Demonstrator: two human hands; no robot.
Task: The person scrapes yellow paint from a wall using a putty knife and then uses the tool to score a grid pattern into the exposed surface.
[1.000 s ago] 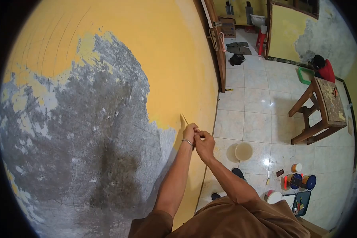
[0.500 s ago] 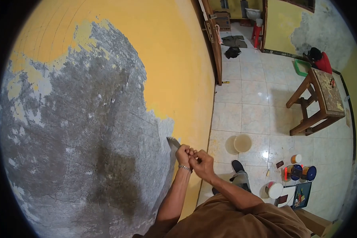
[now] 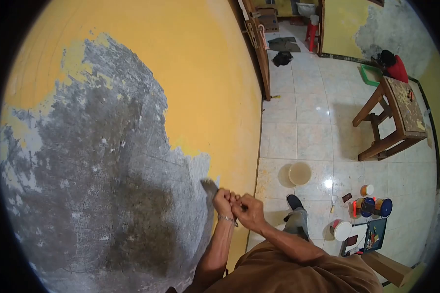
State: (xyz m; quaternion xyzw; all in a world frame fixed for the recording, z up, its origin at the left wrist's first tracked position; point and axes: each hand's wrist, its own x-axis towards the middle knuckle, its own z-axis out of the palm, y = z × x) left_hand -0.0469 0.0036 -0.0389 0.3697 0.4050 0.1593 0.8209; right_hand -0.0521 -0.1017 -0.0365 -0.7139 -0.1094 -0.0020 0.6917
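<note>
A thin grey metal scraper blade [image 3: 209, 187] is gripped by the left hand [image 3: 223, 199] and right hand [image 3: 248, 211], fingers curled tight around its hidden handle. Stiff and light, it seems, it is pressed against the yellow-painted, partly stripped grey wall [image 3: 132, 146]. Beyond, a round cream bucket [image 3: 299, 173] stands on the tiled floor [image 3: 308, 127].

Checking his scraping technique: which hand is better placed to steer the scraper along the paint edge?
Left, probably: the left hand grips right behind the scraper blade at the wall; the right hand sits farther back.
</note>
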